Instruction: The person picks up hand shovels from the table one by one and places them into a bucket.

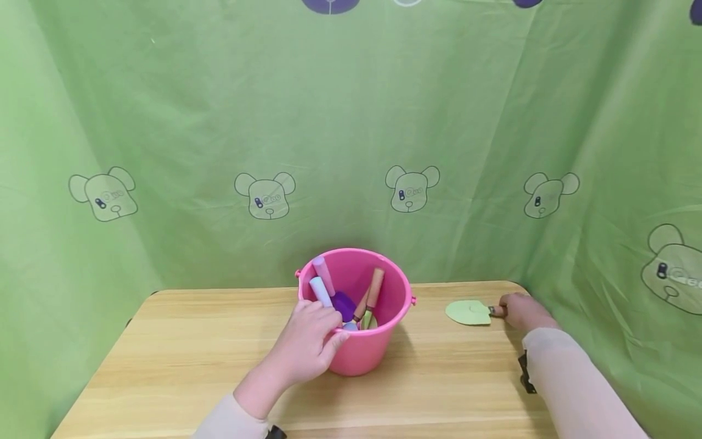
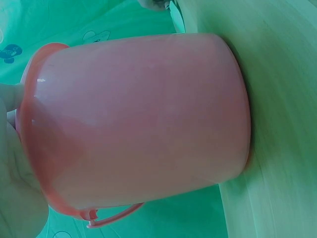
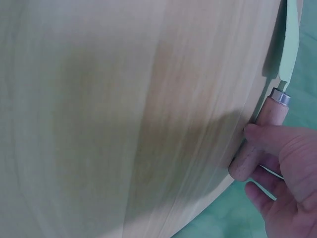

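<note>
A pink bucket [image 1: 359,356] stands upright on the table, with its wall [image 2: 143,119] filling much of the left wrist view. My left hand [image 1: 307,341] grips the near rim, fingers over the edge and thumb outside. Inside lean a lilac handle [image 1: 325,277], a light blue handle [image 1: 320,291], wooden handles [image 1: 375,288] and a purple scoop-like piece [image 1: 343,306]; their lower parts are partly hidden. At the right, my right hand [image 1: 525,312] pinches the wooden handle [image 3: 271,113] of a small trowel with a pale green blade [image 1: 468,312], which lies low over the tabletop.
The light wooden table [image 1: 208,366] has its back edge against a green curtain [image 1: 340,122] printed with bear heads. More curtain hangs close on the left and right sides. The bucket's pink carrying handle [image 2: 119,217] hangs down along its far side.
</note>
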The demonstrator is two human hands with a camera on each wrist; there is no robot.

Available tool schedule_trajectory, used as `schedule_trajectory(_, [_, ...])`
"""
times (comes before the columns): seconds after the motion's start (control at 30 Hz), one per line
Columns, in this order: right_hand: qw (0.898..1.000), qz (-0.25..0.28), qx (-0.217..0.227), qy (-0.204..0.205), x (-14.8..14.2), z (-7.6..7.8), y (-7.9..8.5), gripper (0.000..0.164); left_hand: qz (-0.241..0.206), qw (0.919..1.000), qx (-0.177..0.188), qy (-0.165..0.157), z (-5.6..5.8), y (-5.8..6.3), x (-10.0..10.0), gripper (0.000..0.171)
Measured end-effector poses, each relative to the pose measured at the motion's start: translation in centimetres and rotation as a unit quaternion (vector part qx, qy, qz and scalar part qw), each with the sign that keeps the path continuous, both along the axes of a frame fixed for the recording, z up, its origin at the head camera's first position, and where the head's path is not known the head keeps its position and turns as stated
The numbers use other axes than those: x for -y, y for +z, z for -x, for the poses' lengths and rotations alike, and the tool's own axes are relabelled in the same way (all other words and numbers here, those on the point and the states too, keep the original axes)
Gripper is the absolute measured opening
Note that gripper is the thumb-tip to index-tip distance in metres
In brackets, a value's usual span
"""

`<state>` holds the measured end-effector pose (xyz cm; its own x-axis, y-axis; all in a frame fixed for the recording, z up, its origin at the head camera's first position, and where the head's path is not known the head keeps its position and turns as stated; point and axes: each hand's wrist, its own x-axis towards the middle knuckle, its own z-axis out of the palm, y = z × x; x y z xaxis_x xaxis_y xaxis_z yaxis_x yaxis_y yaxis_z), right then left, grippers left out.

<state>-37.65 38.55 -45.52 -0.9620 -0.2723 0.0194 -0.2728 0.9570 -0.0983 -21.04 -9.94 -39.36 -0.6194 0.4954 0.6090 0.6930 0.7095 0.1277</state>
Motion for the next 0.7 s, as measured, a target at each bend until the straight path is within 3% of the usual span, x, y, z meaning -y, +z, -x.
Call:
schedule_trajectory(0.33, [0.999, 0.013, 0.030, 0.010, -0.2, -0.7, 0.2, 0.023, -0.001, 1.0000, -0.006, 0.001, 0.0, 0.0, -0.1, 0.019])
schedule_trajectory(0.7, [0.997, 0.021, 0.044, 0.052, -0.2, -2.0, 2.1, 0.011, 0.001, 1.0000, 0.003, 0.003, 0.0, 0.0, -0.1, 0.018])
